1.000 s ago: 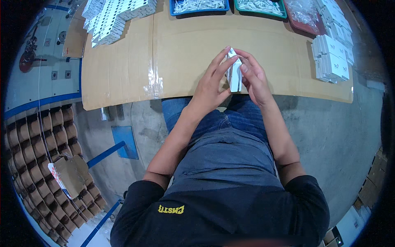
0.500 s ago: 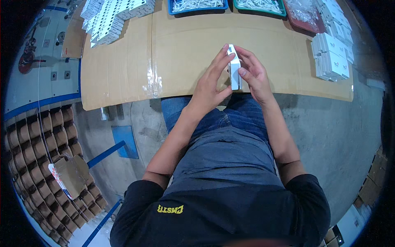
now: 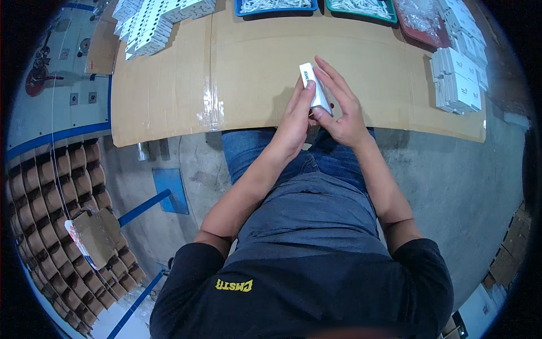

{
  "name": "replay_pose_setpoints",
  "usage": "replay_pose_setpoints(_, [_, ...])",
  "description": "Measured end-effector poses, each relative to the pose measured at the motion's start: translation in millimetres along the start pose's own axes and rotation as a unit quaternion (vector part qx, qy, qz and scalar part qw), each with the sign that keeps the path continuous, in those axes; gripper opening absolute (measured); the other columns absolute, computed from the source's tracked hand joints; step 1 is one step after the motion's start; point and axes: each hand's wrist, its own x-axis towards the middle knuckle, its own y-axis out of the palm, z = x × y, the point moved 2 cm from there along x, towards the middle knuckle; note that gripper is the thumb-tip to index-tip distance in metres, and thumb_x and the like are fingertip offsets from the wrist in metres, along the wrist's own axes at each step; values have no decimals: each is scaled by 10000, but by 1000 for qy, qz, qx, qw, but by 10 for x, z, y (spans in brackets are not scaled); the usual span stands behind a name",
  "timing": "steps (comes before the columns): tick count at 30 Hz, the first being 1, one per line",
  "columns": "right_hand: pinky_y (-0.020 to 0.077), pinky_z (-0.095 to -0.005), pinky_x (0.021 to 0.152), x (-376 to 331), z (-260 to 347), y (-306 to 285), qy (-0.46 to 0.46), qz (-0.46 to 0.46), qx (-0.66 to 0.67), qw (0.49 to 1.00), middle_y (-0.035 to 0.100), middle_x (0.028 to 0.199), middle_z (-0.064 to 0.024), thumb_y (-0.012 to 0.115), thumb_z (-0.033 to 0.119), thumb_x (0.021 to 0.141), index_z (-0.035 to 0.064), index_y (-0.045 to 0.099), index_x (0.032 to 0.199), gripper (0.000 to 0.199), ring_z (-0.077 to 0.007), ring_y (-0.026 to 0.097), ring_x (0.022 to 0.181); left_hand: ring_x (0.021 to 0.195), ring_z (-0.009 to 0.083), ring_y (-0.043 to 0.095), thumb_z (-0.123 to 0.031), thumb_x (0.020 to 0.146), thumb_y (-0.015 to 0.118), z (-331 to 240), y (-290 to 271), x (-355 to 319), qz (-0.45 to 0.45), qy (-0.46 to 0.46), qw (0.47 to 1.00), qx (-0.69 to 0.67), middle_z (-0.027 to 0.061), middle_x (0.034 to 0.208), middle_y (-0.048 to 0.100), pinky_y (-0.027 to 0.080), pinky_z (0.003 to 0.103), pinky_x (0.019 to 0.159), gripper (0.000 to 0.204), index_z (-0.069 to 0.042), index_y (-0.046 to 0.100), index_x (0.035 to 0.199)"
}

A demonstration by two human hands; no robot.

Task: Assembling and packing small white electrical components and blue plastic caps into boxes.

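Observation:
Above the near edge of the cardboard-covered table, a small white box with dark print is held between my two hands. My left hand grips it from the left, its thumb lying on the upper side. From the right, my right hand holds the box, thumb near its lower end and fingers stretched along the far side. The box tilts with its top end toward the left. Part of it is hidden behind my fingers and palms.
Stacked white boxes stand at the far left and at the right edge. Along the back are a blue tray and a green tray of small white pieces, and a red tray with clear plastic. A cardboard divider grid stands lower left.
The white box has turned from nearly upright to leaning left at its top. My left hand has shifted its hold, the thumb now lower on the box, and my right fingers have straightened.

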Motion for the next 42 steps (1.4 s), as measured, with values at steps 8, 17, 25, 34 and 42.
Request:
replay_pose_setpoints(8, [363, -408, 1158, -73, -26, 128, -19, 13, -45, 999, 427, 1547, -225, 550, 277, 1033, -10, 433, 1499, 560, -374, 419, 1435, 1001, 133, 584, -466, 1078, 423, 83, -32, 40, -46, 27, 999, 0, 58, 1100, 593, 489, 332, 878, 463, -70, 518, 1297])
replay_pose_setpoints(17, [452, -413, 1082, -99, -52, 208, -43, -52, -68, 995, 526, 1439, -278, 425, 344, 1085, -55, 477, 1448, 542, -409, 544, 1321, 980, 131, 579, -488, 1076, 418, 114, 23, 23, -87, 47, 995, -5, 51, 1064, 600, 460, 319, 892, 487, -49, 556, 1234])
replay_pose_setpoints(25, [468, -402, 1065, -128, -89, 235, -12, -79, -10, 997, 557, 1410, -269, 418, 367, 1087, -53, 524, 1411, 541, -395, 570, 1298, 951, 138, 581, -506, 1061, 441, 127, 32, 17, -100, 45, 994, -21, 39, 1051, 608, 455, 335, 860, 474, -81, 552, 1238])
replay_pose_setpoints(34, [437, -384, 1092, -131, -186, 174, 205, 32, 226, 952, 531, 1468, -216, 414, 381, 1089, -21, 443, 1489, 568, -315, 546, 1337, 1035, 153, 552, -490, 1051, 470, -13, -54, 24, -36, 23, 997, -67, 30, 1162, 580, 441, 359, 941, 472, -111, 490, 1330])
replay_pose_setpoints(42, [479, -391, 1053, -110, -49, 108, 73, -22, 14, 997, 585, 1411, -208, 703, 168, 920, 50, 461, 1500, 639, -335, 598, 1276, 1032, 153, 606, -399, 1030, 573, -55, -309, 23, -54, 36, 997, -44, 45, 1162, 592, 493, 310, 889, 415, -93, 500, 1300])
